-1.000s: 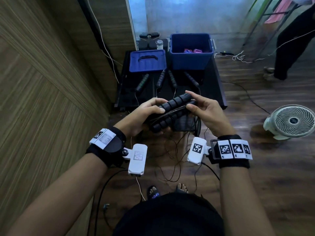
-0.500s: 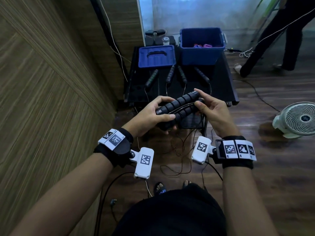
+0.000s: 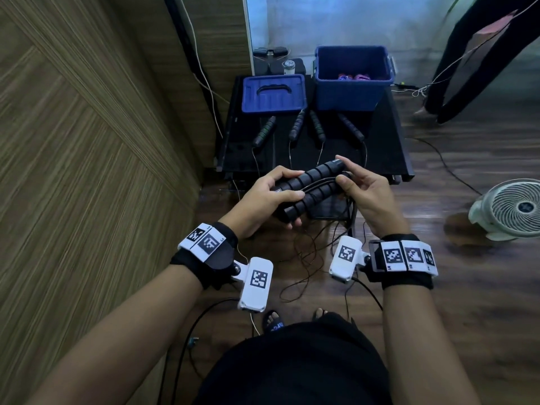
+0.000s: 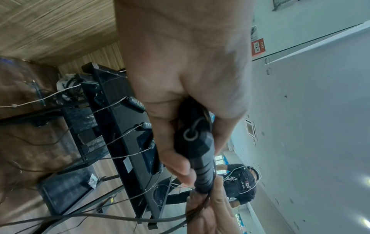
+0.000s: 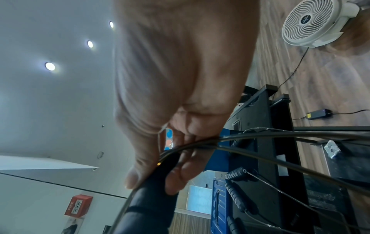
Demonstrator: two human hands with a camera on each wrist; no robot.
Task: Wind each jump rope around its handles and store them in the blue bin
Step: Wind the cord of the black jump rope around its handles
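The two black handles [image 3: 309,190] of one jump rope lie side by side, held in the air in front of the person, a few turns of cord [image 3: 317,185] lying along them and much of it hanging in loose loops to the floor. The left hand [image 3: 264,197] wraps around the pair; the right hand [image 3: 365,197] pinches the cord at their far end. This rope looks partly wound, I think. Four more handles [image 3: 297,128] lie unwound on the black table [image 3: 391,147]. The blue bin [image 3: 349,89] beyond them holds something pink and red, too small to identify. Its lid [image 3: 273,93] lies beside it.
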